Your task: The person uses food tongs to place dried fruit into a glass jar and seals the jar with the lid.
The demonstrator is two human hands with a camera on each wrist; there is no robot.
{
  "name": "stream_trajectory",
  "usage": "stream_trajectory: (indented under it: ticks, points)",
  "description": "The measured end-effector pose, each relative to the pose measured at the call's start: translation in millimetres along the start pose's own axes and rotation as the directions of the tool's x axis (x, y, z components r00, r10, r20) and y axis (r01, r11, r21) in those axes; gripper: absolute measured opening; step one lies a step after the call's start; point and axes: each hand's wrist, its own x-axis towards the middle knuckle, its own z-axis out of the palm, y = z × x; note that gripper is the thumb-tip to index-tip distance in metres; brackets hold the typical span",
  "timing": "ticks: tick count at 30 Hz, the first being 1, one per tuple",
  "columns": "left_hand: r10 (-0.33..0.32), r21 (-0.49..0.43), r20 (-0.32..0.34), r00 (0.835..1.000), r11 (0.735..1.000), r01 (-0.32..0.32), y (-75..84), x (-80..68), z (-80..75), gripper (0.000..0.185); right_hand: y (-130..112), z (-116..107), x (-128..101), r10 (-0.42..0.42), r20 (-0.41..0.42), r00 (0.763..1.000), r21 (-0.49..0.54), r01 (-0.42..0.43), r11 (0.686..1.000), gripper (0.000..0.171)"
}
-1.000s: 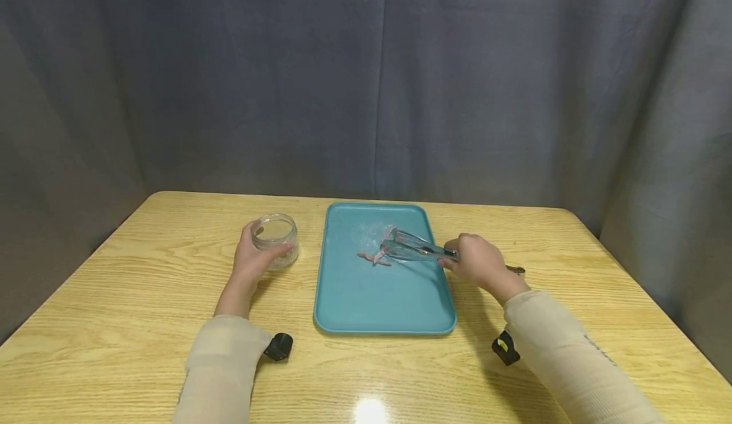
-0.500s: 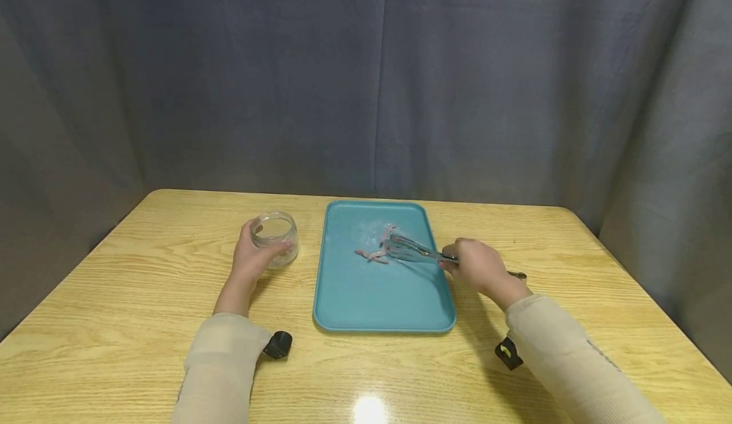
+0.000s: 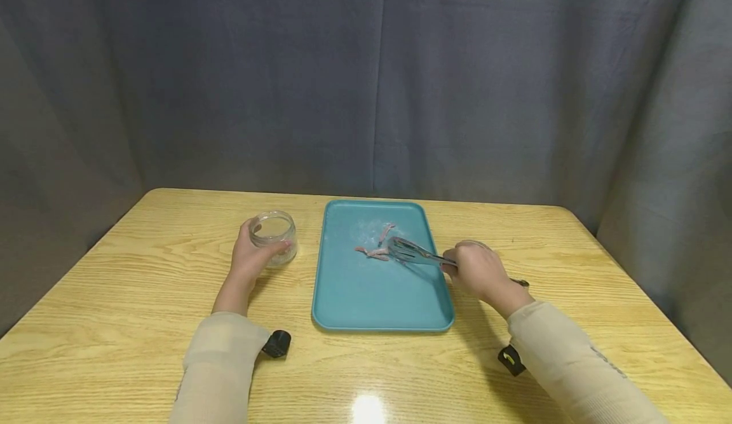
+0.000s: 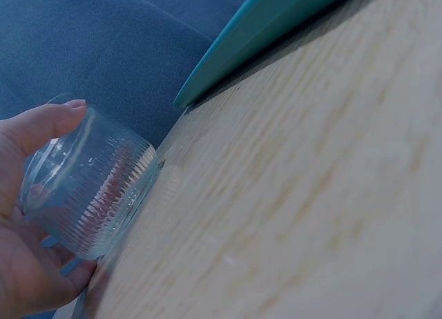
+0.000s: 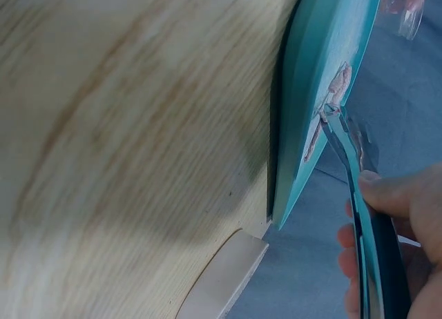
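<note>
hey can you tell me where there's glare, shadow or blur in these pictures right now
Head view: a bright white glare spot on the table at the bottom edge, a shadow left of the right sleeve; left wrist view: bluish, tilted, table grain soft, highlights on the clear jar; right wrist view: also bluish and tilted, a broad soft shadow beside the tray.

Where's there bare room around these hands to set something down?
The table is bare left of the left hand and jar, and in front of the tray. The tray's near end is bare too. Its middle is crowded: pink pieces lie at the tips of the tongs in the right hand. Only a narrow strip separates jar and tray.
</note>
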Motion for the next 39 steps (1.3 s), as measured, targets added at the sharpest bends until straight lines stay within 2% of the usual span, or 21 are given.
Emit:
stream_trajectory:
  ticks: [9,17,22,27,39]
  points:
    - [-0.002,-0.003,0.0,1.0,1.0,0.002,1.3,1.4,0.6,0.092,0.8,-6.6,-3.3,0.043,0.02,0.999,0.039,-0.044,0.998,0.033]
    - [-0.006,-0.002,0.005,1.0,1.0,0.006,0.5,0.6,1.7,0.092,5.4,-10.7,-8.1,0.039,0.011,0.999,0.085,-0.04,0.996,0.019]
    - [-0.002,-0.003,0.002,1.0,1.0,0.002,0.0,1.3,2.1,0.092,9.3,-16.4,-6.2,0.065,0.014,0.998,0.103,-0.066,0.992,0.009]
    - [0.002,-0.008,0.004,1.0,1.0,-0.002,0.3,0.8,3.3,0.092,12.1,-23.8,-2.7,0.086,0.005,0.996,0.109,-0.085,0.99,0.015]
    - [-0.005,0.0,0.002,1.0,1.0,0.005,1.4,1.7,5.4,0.092,11.7,-42.6,7.1,0.145,-0.026,0.989,0.123,-0.141,0.982,0.01]
